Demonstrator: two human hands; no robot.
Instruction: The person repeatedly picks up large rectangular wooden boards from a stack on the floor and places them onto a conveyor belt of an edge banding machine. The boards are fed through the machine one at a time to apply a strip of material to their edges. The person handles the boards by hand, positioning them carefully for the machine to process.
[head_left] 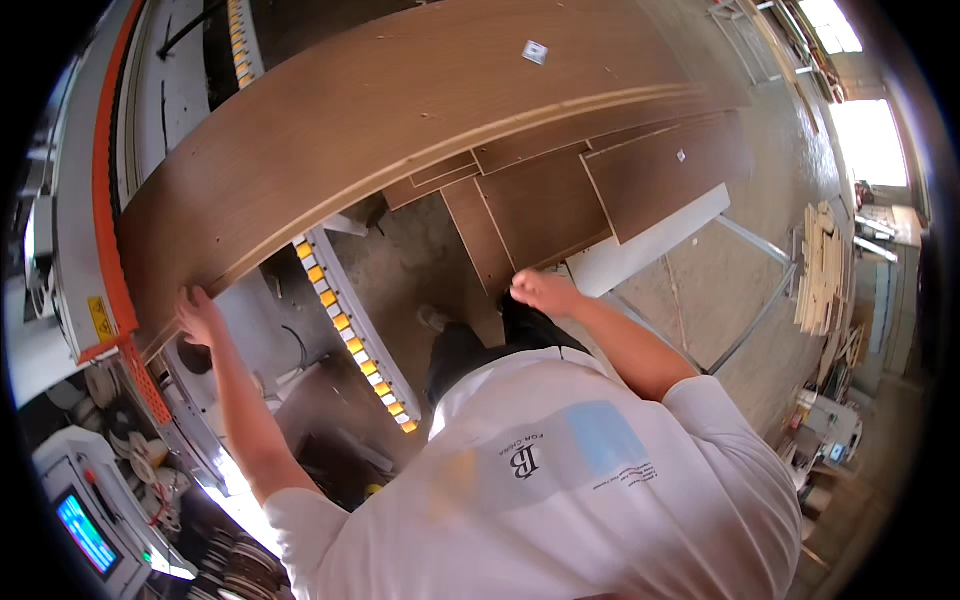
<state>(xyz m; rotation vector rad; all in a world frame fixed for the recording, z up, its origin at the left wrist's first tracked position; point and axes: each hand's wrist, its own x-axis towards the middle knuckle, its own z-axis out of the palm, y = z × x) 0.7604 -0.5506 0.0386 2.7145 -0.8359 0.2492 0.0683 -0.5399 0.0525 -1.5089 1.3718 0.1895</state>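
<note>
Two hands are gripping one long brown wood-veneer panel. It is lying tilted over the edge-banding machine and its yellow-marked roller rail, not yet seated flat. Left hand is closing its grip on the panel's near corner. Right hand is curling at the stack of cut panels; its grip cannot be made out. Feeding seems barely begun.

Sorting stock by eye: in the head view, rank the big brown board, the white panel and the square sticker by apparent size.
1. big brown board, though nearest the camera
2. white panel
3. square sticker
</note>
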